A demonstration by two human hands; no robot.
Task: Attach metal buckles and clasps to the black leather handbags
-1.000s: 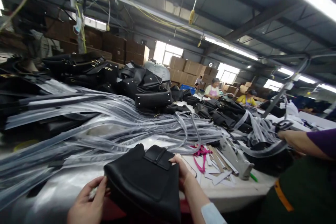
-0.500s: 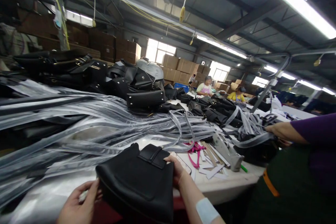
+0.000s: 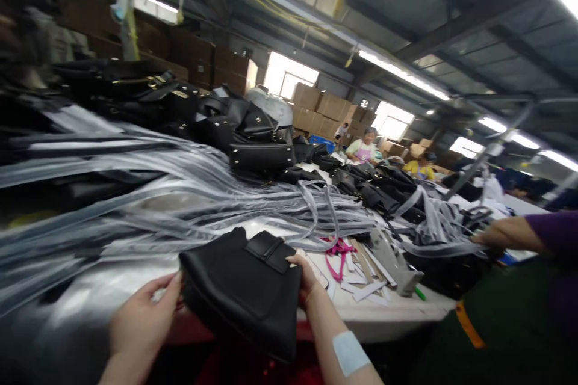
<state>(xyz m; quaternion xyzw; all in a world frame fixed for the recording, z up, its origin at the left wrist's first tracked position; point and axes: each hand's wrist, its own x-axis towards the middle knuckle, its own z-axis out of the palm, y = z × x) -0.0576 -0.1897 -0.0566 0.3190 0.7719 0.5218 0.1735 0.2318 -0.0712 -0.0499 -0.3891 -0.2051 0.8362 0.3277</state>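
A black handbag (image 3: 244,289) with a short strap tab on its flap is held tilted over the table's front edge. My left hand (image 3: 147,316) pinches its left side, thumb on top, with the other fingers partly hidden. On the right side, my right hand (image 3: 307,280) grips the bag near the flap, the thumb lying on the leather. A pale patch is stuck on my right forearm. Just beyond the bag lie long straps in clear plastic wrap (image 3: 266,216).
Black handbags (image 3: 262,156) are heaped behind the straps. Paper strips (image 3: 368,289), a pink ribbon (image 3: 336,258), a grey metal tool (image 3: 397,267) and a green pen (image 3: 419,293) lie right of the bag. A co-worker's hand (image 3: 501,236) touches wrapped straps at right. Other people sit farther back.
My view has shifted, so the background sits farther right. Both hands keep hold of the handbag, which appears slightly higher and more tilted. The co-worker's arm stays by the straps.
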